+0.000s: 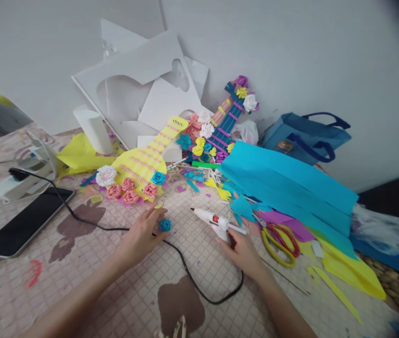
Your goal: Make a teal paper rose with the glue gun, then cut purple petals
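Observation:
My right hand is wrapped round the handle of a white hot glue gun, its dark nozzle pointing left and a glue stick out at the back. My left hand is closed on a small blue paper flower, held at the fingertips just above the table. Beyond my left hand lies a yellow paper guitar, with white, pink and blue paper flowers along its lower edge. Behind it to the right, a dark blue paper guitar leans among flowers.
The glue gun's black cord loops across the patterned tablecloth. Blue crepe paper, scissors and paper scraps lie to the right. A black-screened tablet and a power strip are at left. White cut-out boards lean on the wall.

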Demonstrator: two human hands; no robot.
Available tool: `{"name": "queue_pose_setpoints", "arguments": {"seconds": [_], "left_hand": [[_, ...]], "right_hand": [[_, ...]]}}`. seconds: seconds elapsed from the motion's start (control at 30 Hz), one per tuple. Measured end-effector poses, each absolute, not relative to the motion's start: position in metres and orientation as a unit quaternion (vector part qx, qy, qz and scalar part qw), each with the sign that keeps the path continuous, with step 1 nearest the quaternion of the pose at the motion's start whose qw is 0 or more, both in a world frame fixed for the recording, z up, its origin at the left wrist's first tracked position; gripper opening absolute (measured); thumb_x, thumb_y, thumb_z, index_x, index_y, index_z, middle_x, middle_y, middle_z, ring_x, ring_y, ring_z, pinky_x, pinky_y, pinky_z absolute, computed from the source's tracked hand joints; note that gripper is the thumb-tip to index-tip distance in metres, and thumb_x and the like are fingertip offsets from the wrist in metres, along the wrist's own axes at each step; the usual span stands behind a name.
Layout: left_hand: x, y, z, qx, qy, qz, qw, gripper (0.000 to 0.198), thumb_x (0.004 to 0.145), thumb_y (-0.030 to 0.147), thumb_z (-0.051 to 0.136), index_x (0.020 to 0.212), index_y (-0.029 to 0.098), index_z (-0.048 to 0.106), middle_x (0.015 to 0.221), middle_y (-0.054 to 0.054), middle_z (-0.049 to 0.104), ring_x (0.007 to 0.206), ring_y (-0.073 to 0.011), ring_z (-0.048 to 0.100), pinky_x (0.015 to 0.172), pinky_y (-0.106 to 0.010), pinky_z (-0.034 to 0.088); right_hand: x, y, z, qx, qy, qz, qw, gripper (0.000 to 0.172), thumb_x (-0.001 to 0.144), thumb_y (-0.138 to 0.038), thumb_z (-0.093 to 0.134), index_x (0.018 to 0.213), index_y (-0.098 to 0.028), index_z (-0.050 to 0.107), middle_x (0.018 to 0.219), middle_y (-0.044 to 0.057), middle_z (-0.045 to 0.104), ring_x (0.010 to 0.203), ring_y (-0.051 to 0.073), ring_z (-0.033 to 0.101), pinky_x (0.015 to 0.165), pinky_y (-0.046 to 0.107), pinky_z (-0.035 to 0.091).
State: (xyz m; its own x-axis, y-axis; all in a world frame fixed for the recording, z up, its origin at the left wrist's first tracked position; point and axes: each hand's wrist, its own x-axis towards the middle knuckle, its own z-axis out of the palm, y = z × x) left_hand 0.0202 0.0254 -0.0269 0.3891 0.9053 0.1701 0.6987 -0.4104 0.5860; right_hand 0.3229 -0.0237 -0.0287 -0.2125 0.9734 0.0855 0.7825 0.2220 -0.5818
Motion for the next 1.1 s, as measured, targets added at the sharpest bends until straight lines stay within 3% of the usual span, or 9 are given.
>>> {"name": "queue_pose_setpoints", "arguments": {"seconds": [0.23, 0.33, 0.47, 0.63, 0.83, 0.97, 1.1], "left_hand": [[0.044, 0.052, 0.003, 0.830, 0.494, 0.204, 0.158, 0.025, 0.086, 0.025, 0.057, 0.109, 0.016, 0.053, 0.109, -0.010, 0.063, 0.103, -0.0239, 0.060, 0.088, -0.038, 0.049], [0.064, 0.073, 0.012, 0.846, 0.485, 0.169, 0.141, 0.020, 0.087, 0.022, 0.054, 0.106, 0.016, 0.056, 0.104, -0.009, 0.065, 0.096, -0.0237, 0.063, 0.082, -0.036, 0.051], [0.090, 0.107, 0.011, 0.861, 0.470, 0.153, 0.121, 0.018, 0.085, 0.016, 0.054, 0.102, 0.015, 0.060, 0.104, -0.010, 0.065, 0.094, -0.0241, 0.063, 0.080, -0.033, 0.050], [0.116, 0.145, 0.003, 0.887, 0.431, 0.132, 0.104, 0.021, 0.082, 0.010, 0.051, 0.098, 0.017, 0.063, 0.102, -0.009, 0.066, 0.096, -0.0232, 0.062, 0.083, -0.032, 0.049], [0.139, 0.167, -0.007, 0.907, 0.394, 0.127, 0.083, 0.024, 0.077, 0.009, 0.058, 0.098, 0.016, 0.064, 0.111, -0.012, 0.061, 0.110, -0.0254, 0.054, 0.094, -0.037, 0.043], [0.140, 0.174, -0.005, 0.888, 0.430, 0.145, 0.073, 0.012, 0.084, 0.015, 0.054, 0.091, 0.013, 0.063, 0.103, -0.009, 0.062, 0.103, -0.0232, 0.056, 0.089, -0.041, 0.044], [0.126, 0.177, 0.006, 0.874, 0.447, 0.173, 0.084, 0.020, 0.083, 0.011, 0.046, 0.091, 0.013, 0.065, 0.094, -0.010, 0.066, 0.091, -0.0215, 0.061, 0.079, -0.032, 0.046]], "right_hand": [[0.330, -0.021, -0.027, -0.562, -0.767, 0.233, 0.204, 0.027, 0.088, -0.040, 0.050, 0.101, -0.018, 0.057, 0.088, 0.006, 0.063, 0.076, 0.020, 0.057, 0.066, 0.032, 0.044], [0.331, -0.022, -0.023, -0.535, -0.773, 0.250, 0.232, 0.027, 0.093, -0.039, 0.041, 0.104, -0.018, 0.054, 0.094, 0.007, 0.062, 0.083, 0.020, 0.057, 0.072, 0.032, 0.044], [0.334, -0.023, -0.021, -0.522, -0.771, 0.269, 0.245, 0.024, 0.095, -0.034, 0.036, 0.094, -0.019, 0.054, 0.095, 0.006, 0.061, 0.084, 0.019, 0.056, 0.074, 0.032, 0.043], [0.335, -0.023, -0.019, -0.530, -0.769, 0.269, 0.235, 0.023, 0.096, -0.033, 0.035, 0.095, -0.020, 0.054, 0.093, 0.005, 0.060, 0.081, 0.018, 0.056, 0.071, 0.031, 0.042], [0.333, -0.024, -0.017, -0.521, -0.780, 0.262, 0.228, 0.022, 0.096, -0.032, 0.034, 0.089, -0.021, 0.051, 0.092, 0.004, 0.057, 0.081, 0.019, 0.055, 0.070, 0.032, 0.042], [0.334, -0.025, -0.017, -0.517, -0.786, 0.261, 0.218, 0.020, 0.096, -0.030, 0.034, 0.089, -0.021, 0.050, 0.097, 0.006, 0.057, 0.087, 0.019, 0.054, 0.075, 0.032, 0.042], [0.334, -0.025, -0.018, -0.517, -0.788, 0.258, 0.212, 0.019, 0.096, -0.030, 0.035, 0.090, -0.020, 0.051, 0.101, 0.007, 0.057, 0.091, 0.020, 0.055, 0.078, 0.033, 0.043]]}}
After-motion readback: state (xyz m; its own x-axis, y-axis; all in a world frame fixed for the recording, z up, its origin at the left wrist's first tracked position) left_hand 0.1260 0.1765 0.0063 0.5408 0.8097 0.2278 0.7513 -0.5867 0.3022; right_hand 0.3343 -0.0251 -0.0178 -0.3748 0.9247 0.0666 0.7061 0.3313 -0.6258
